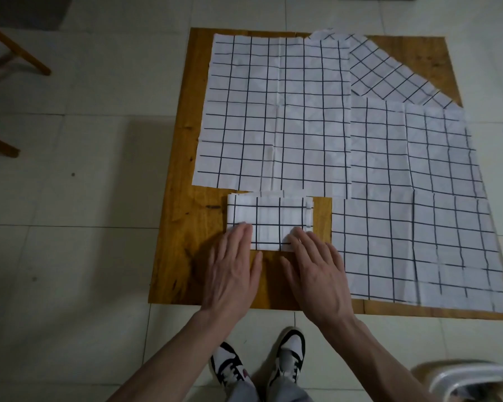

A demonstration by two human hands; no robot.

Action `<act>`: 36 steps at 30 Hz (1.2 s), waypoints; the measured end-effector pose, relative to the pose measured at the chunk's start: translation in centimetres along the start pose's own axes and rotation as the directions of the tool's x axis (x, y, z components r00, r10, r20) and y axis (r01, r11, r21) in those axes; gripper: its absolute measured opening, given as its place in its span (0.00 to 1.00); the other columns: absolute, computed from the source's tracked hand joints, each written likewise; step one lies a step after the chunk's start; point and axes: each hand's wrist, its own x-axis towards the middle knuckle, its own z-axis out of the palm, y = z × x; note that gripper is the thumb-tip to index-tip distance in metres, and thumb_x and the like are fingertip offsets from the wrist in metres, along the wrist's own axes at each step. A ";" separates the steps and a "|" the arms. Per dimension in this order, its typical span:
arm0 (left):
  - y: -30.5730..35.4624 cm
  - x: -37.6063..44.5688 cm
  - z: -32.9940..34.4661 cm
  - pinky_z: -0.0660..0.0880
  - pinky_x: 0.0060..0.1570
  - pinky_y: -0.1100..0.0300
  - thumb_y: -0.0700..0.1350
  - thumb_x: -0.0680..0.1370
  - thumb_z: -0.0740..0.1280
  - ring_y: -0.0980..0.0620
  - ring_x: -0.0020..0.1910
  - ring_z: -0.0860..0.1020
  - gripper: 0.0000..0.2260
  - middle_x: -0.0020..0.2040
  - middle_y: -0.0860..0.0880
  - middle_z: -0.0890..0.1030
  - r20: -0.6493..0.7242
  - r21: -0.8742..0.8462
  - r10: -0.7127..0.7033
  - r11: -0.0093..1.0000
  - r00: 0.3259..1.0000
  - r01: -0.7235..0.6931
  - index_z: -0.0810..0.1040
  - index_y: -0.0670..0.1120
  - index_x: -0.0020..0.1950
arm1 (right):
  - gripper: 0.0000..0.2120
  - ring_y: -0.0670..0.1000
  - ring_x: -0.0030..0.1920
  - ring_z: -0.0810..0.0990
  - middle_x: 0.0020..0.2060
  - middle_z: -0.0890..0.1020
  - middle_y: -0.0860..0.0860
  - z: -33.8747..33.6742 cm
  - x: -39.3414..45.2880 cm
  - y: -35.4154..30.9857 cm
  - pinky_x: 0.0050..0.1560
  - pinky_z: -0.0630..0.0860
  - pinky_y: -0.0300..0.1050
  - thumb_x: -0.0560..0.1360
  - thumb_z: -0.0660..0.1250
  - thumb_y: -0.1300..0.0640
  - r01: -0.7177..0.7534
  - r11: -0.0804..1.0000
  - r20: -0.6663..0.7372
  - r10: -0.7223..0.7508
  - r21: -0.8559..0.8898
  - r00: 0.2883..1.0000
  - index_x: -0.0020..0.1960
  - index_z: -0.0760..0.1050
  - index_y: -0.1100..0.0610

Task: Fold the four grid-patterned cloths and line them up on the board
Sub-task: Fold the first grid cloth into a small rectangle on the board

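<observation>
A small folded grid-patterned cloth (269,219) lies near the front left of the wooden board (180,227). My left hand (233,271) lies flat with straight fingers, its fingertips pressing the cloth's front left corner. Flat as well, my right hand (317,274) presses its fingertips on the front right corner. Three unfolded grid cloths lie spread out: a large one (273,111) at the back middle, one (389,74) turned diagonally at the back right, partly under the others, and one (418,204) covering the right side of the board.
The board lies on a pale tiled floor (84,198). Wooden chair legs (21,53) stand at the far left. A white plastic object (474,384) sits at the bottom right. My two shoes (262,364) stand just in front of the board's near edge.
</observation>
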 end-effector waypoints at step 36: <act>-2.9 3.6 -6.5 0.81 0.61 0.50 0.42 0.77 0.75 0.55 0.59 0.83 0.21 0.61 0.53 0.84 0.401 -0.757 -0.261 0.445 0.878 0.478 0.77 0.54 0.69 | 0.43 0.51 0.70 0.73 0.74 0.69 0.49 -5.4 9.3 -3.5 0.68 0.72 0.52 0.79 0.70 0.50 0.021 0.802 0.186 -0.164 0.597 0.969 0.83 0.45 0.42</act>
